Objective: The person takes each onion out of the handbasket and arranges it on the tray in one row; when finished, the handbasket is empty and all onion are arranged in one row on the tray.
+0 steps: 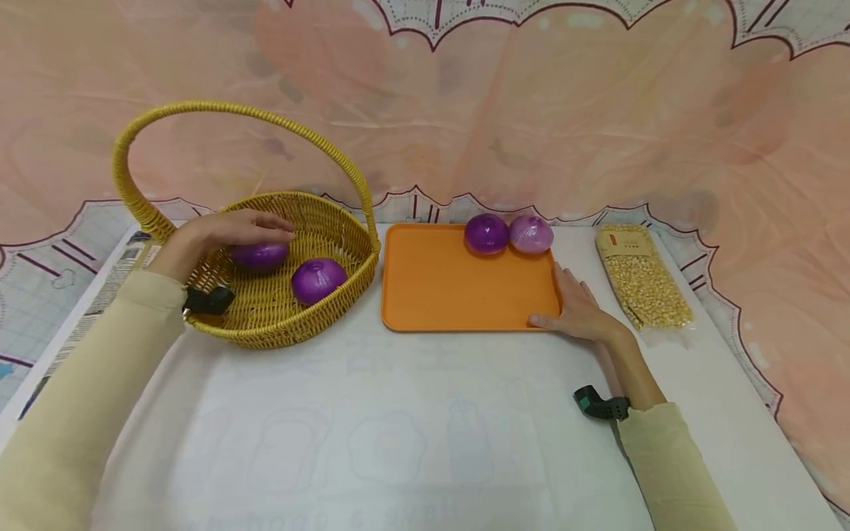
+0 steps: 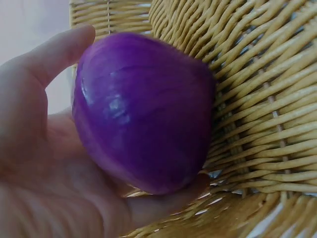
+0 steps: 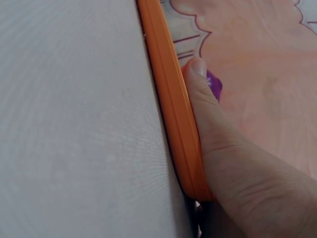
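In the head view my left hand (image 1: 242, 227) reaches into the yellow wicker basket (image 1: 279, 335) and grips a purple onion (image 1: 259, 257). The left wrist view shows thumb and fingers around that onion (image 2: 143, 114), close to the woven wall. Another purple onion (image 1: 319, 281) lies to its right inside the basket. My right hand (image 1: 579, 308) touches the front right corner of an orange tray (image 1: 465, 287); its thumb lies along the tray's rim (image 3: 173, 109) and its fingers stretch out beside the right edge. A dark purple onion (image 1: 487, 234) and a paler one (image 1: 530, 234) sit at the tray's back right.
A clear bag of yellow kernels (image 1: 644, 280) lies to the right of the tray. The basket's tall handle (image 1: 232, 108) arches above the left hand. A patterned cloth (image 1: 425, 118) hangs behind the white table (image 1: 372, 428).
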Tool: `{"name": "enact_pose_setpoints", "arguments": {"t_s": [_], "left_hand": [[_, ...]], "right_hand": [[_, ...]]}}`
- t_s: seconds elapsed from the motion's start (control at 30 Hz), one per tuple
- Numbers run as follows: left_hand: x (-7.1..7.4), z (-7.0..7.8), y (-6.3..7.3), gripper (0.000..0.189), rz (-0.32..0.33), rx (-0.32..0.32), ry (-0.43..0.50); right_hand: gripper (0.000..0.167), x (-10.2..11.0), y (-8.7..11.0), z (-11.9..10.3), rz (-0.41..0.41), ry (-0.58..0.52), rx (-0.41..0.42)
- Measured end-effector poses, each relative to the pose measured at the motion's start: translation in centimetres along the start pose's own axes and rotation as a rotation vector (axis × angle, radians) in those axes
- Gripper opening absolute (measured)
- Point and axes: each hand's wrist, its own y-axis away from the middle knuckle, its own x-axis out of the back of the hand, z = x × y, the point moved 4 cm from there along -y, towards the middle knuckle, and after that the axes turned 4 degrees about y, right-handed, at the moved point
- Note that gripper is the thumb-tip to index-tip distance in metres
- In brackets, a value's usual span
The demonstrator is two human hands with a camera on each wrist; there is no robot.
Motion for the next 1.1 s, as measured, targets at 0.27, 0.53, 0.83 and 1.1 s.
{"name": "enact_pose_setpoints", "arguments": {"t_s": [0.27, 0.53, 0.83, 1.1], "left_hand": [[-0.49, 0.39, 0.31, 0.071, 0.023, -0.030, -0.061], [-0.84, 0.24, -0.01, 0.067, 0.061, -0.034, -0.088], [-0.49, 0.72, 0.02, 0.065, 0.142, -0.073, -0.075], [-0.66, 0.38, 0.26, 0.061, 0.176, -0.064, -0.037]], "right_hand": [[0.116, -0.03, -0.03, 0.17, 0.007, -0.005, 0.003], [0.115, -0.15, -0.03, 0.22, -0.002, -0.001, -0.003], [0.116, -0.12, -0.04, 0.20, 0.003, 0.004, 0.000], [0.116, -0.14, -0.06, 0.17, 0.000, -0.001, 0.005]]}}
